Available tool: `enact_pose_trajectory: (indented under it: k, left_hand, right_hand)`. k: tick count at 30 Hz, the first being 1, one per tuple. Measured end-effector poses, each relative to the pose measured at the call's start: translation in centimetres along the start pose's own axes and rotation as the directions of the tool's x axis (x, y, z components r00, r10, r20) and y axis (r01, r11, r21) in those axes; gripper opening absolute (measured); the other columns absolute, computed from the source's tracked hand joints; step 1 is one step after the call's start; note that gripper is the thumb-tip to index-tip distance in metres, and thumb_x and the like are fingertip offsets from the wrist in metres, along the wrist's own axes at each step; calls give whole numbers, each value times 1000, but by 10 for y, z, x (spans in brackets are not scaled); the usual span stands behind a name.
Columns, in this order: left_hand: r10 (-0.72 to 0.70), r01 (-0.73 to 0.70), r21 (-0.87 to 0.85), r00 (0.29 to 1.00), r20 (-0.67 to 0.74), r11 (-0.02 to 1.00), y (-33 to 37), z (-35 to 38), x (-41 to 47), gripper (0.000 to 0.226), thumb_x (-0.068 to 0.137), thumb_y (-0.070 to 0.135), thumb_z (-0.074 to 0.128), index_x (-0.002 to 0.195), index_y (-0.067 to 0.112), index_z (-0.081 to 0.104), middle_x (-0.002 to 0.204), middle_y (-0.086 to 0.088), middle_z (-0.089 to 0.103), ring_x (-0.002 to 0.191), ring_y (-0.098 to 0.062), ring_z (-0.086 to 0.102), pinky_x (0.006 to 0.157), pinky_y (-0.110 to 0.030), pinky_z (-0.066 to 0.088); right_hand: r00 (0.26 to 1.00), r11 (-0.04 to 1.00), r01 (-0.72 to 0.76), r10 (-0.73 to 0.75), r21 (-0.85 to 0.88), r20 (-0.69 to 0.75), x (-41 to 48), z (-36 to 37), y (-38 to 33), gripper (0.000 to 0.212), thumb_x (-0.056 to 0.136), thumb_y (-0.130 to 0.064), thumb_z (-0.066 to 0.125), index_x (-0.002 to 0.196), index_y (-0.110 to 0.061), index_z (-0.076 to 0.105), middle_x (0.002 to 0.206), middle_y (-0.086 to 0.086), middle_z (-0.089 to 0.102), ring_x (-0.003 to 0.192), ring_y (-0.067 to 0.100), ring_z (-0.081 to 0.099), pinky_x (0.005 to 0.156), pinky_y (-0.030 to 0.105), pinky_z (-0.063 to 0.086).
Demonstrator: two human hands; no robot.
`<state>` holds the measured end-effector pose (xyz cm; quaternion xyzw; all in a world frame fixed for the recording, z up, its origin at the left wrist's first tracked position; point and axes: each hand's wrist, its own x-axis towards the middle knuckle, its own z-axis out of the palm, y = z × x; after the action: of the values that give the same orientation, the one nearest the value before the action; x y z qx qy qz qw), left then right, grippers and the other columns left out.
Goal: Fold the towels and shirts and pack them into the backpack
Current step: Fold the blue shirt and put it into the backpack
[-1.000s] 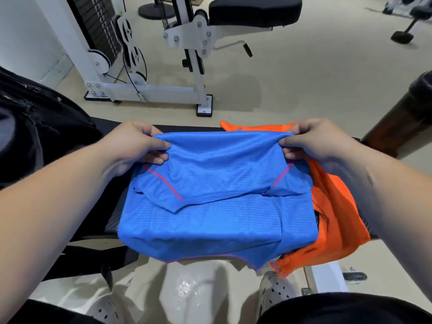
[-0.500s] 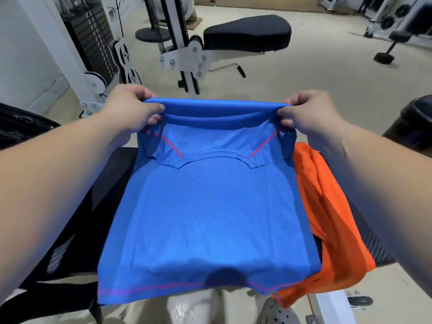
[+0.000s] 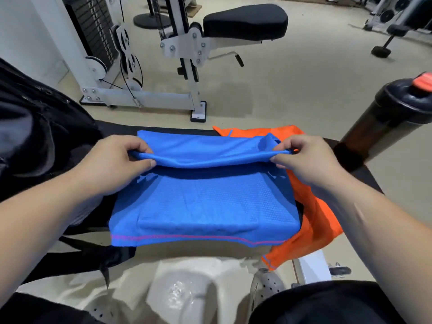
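Currently, the fingers of the left hand (image 3: 112,164) and right hand (image 3: 308,160) are clamped on the far fold of the blue shirt (image 3: 205,202), which lies on the tabletop (image 3: 371,178), partly over the orange shirt (image 3: 315,220).

Soft, even indoor light falls from above, leaving the pale floor (image 3: 304,94) bright and a faint shadow under the far seat (image 3: 245,21). Glare glints on the near plastic wrap (image 3: 180,296). The blue shirt (image 3: 205,202) mesh is sharp; wide-angle bending warps the edges, tilting the bottle (image 3: 383,127) at right.
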<state>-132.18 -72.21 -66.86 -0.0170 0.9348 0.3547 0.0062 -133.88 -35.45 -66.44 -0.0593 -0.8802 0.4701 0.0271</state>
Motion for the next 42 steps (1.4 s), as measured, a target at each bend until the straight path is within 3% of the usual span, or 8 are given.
enact_pose_trajectory:
  k: [9, 14, 19, 22, 26, 33, 38, 42]
  left_hand:
    - [-163, 167, -95, 986, 47, 981, -3, 13, -27, 25, 94, 38, 66, 80, 20, 75, 62, 6, 68, 54, -18, 68, 64, -31, 48]
    - [-127, 139, 169, 989, -81, 976, 4, 9, -24, 27, 91, 39, 68, 71, 22, 69, 65, 4, 66, 69, -22, 64, 64, -33, 46]
    - [14, 56, 382, 984, -177, 923, 24, -1, 5, 30, 87, 37, 71, 67, 17, 61, 63, 1, 59, 74, -28, 54, 65, -33, 38]
    - [10, 22, 340, 996, -94, 940, 32, 1, 38, 16, 87, 36, 73, 94, 22, 69, 92, 2, 68, 92, -24, 58, 77, -32, 43]
    - [-135, 89, 353, 985, 107, 931, 22, 15, 70, 59, 84, 32, 77, 139, 24, 57, 131, -3, 65, 110, -29, 64, 96, -36, 51]
    - [-141, 101, 360, 986, 88, 927, 8, 13, 89, 18, 77, 25, 83, 87, 16, 70, 76, -5, 72, 72, -26, 69, 76, -41, 59]
    - [-206, 192, 161, 976, 76, 968, 7, 7, 101, 16, 84, 12, 77, 81, 3, 65, 61, -14, 71, 53, -28, 69, 60, -40, 61]
    - [-129, 137, 188, 990, -54, 973, 23, -8, 109, 15, 83, 17, 76, 80, 6, 67, 69, -12, 73, 69, -31, 71, 73, -43, 61]
  right_hand:
    - [986, 912, 79, -11, -403, 166, -20, 10, 26, 22, 78, -42, 83, 81, -22, 74, 72, -11, 69, 73, 7, 62, 62, 24, 40]
    - [989, 792, 147, -96, -593, 116, -20, 11, 18, 39, 82, -52, 74, 110, -26, 70, 97, -5, 72, 95, 22, 66, 75, 31, 46]
    - [968, 701, 216, -246, -679, 54, 5, 15, -1, 33, 86, -49, 68, 111, -28, 69, 103, -2, 71, 101, 25, 65, 72, 32, 42]
    - [967, 660, 243, -223, -711, 124, 34, 18, -12, 44, 85, -44, 71, 125, -25, 65, 122, 6, 61, 111, 29, 60, 84, 35, 45]
    - [973, 595, 192, -12, -781, 230, 64, 20, -5, 50, 78, -46, 78, 120, -21, 67, 118, 6, 68, 108, 29, 62, 87, 34, 51]
    - [975, 647, 208, -76, -734, 209, 76, 15, 1, 24, 76, -33, 82, 74, -24, 60, 74, -1, 62, 80, 29, 59, 65, 30, 36]
    - [993, 759, 113, -71, -641, 92, 99, 13, -9, 19, 77, -30, 82, 74, -23, 64, 68, -2, 58, 77, 26, 55, 64, 27, 32]
    - [975, 801, 166, -222, -575, -29, 111, 8, -21, 7, 80, -23, 76, 86, -20, 74, 74, 4, 59, 79, 27, 59, 66, 28, 35]
